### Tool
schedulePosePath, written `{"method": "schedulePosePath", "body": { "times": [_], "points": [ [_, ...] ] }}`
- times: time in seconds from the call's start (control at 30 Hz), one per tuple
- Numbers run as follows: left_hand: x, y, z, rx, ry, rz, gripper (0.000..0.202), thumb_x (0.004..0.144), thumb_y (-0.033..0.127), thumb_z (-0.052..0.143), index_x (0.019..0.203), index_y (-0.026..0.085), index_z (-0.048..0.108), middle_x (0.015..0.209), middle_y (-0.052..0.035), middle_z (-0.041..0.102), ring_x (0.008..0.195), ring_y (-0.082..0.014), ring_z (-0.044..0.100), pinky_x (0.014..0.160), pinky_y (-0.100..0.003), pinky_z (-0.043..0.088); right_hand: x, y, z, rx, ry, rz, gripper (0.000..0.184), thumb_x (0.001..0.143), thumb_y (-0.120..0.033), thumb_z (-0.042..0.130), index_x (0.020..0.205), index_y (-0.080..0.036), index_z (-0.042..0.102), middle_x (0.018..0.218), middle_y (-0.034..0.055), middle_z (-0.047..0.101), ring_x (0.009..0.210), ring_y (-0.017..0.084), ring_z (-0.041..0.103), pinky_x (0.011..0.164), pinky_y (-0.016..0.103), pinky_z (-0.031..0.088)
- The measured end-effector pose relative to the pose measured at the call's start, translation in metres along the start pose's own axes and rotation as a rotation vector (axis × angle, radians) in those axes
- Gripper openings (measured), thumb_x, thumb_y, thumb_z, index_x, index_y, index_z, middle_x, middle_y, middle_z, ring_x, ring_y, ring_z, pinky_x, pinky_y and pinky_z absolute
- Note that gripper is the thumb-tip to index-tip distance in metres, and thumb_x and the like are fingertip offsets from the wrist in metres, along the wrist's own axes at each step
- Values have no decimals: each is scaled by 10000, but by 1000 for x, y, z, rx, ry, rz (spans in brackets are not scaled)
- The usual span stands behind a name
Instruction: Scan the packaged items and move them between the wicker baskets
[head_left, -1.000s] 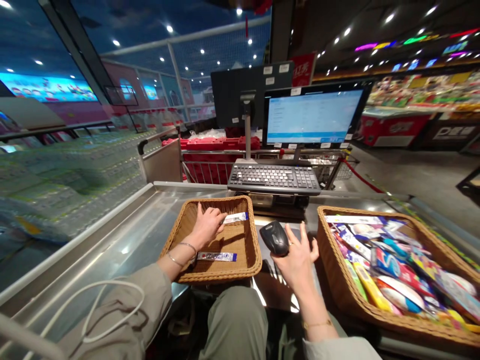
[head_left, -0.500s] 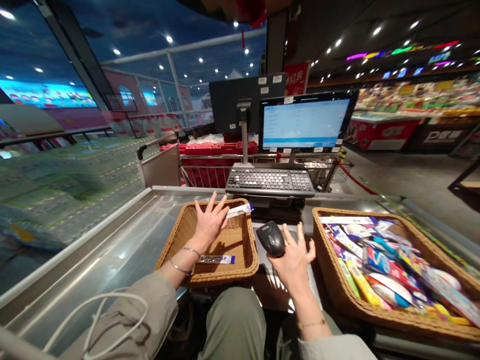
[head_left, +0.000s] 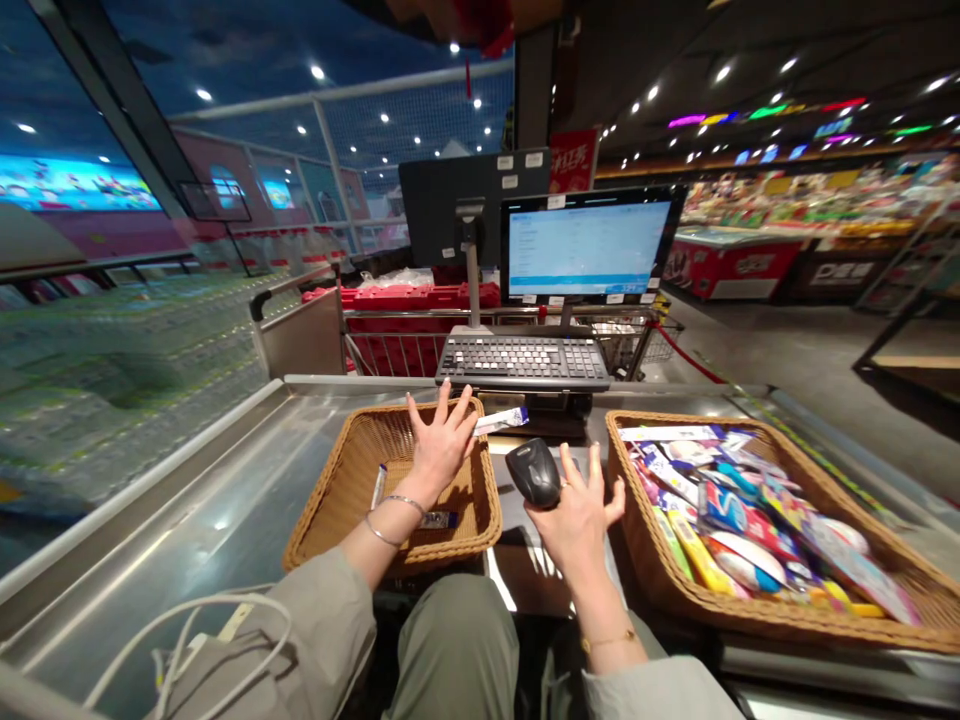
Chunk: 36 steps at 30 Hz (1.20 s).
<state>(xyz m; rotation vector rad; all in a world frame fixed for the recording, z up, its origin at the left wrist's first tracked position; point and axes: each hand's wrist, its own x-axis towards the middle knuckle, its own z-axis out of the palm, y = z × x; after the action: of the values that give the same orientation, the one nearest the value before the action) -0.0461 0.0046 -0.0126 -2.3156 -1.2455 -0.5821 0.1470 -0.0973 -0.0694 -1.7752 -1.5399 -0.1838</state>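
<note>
the person's left hand [head_left: 442,447] is spread wide, fingers apart and holding nothing, just above the far side of a wicker basket [head_left: 322,530] on a steel checkout counter [head_left: 187,490]. a white and blue stick packet [head_left: 501,421] lies at the basket's far right rim, just beside those fingers. on the woven floor of the basket are an upright small packet [head_left: 379,487] near the left wall and a blue and white packet [head_left: 439,519] close to the left wrist. the right hand [head_left: 577,525] is narrowed around a black handheld barcode scanner [head_left: 534,473], which sits against the thumb side while the fingers fan out. just to its right, a second wicker basket [head_left: 750,622] is heaped with brightly printed packets [head_left: 739,510]. straight ahead stand a black keyboard [head_left: 523,362] and a lit monitor [head_left: 592,245], with a red shopping cart [head_left: 420,296] beyond them. a white cable [head_left: 217,625] loops across the left sleeve [head_left: 322,640], and blurred wrapped bottle packs [head_left: 112,400] fill the left side.
</note>
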Motion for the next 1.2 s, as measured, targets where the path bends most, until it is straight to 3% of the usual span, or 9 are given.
{"method": "schedulePosePath", "body": {
  "times": [0.7,1.2],
  "points": [
    [3,18,10,-27,14,24,292,954,262,504,1215,263,635,1587,-63,334,1514,-360,98,1103,-788,-105,1,0,-3,32,15,40,260,781,-422,632,949,-251,732,1361,80,617,1456,378,264,1082,698,91],
    [4,21,12,-5,10,18,276,965,260,491,1197,258,641,1585,-56,338,1509,-365,122,1104,-781,-117,3,-7,-9,59,22,93,209,758,-356,628,898,-243,734,1322,62,647,1440,361,295,1107,669,83]
  ]
}}
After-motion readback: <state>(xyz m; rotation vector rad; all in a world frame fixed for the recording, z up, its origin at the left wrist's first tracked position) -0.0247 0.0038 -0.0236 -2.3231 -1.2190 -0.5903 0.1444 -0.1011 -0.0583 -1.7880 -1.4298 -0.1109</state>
